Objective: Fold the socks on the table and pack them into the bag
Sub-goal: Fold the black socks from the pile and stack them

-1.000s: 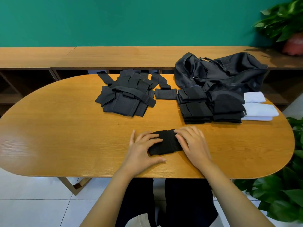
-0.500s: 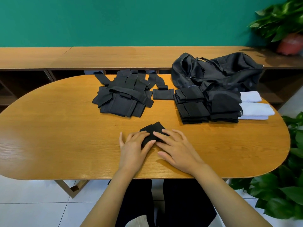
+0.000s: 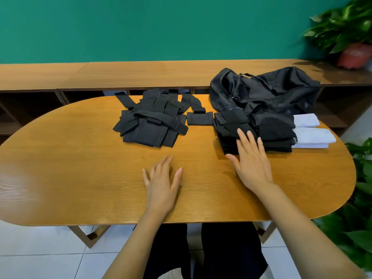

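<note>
A green wall [image 3: 161, 27] was seen across the back of the room, with a long, low wooden shelf unit [image 3: 141, 75] set against it and a white tiled floor [image 3: 40, 248] below. An oval wooden table [image 3: 70, 168] was placed in front of the shelf unit. A potted plant [image 3: 342, 23] was seen on the shelf unit's right end, and a leafy plant [image 3: 358, 218] was seen beside the table's right end. A black bag [image 3: 271, 87] was laid slumped at the far right of the table. Just in front of it, folded black socks [image 3: 251, 129] were stacked in piles, with folded white socks [image 3: 312, 135] touching them on the right. A loose heap of unfolded black socks [image 3: 149, 121] was spread at the far middle of the table, and a single folded sock [image 3: 199, 118] was laid between the heap and the piles. The right hand [image 3: 251, 160] was stretched forward, palm down, its fingers straight and laid over the near edge of the folded black socks, its thumb held out to the side; the grip was spread and nothing was pinched. The left hand [image 3: 162, 182] was held flat, palm down, over bare wood near the front edge, well apart from any sock, its grip likewise spread.
</note>
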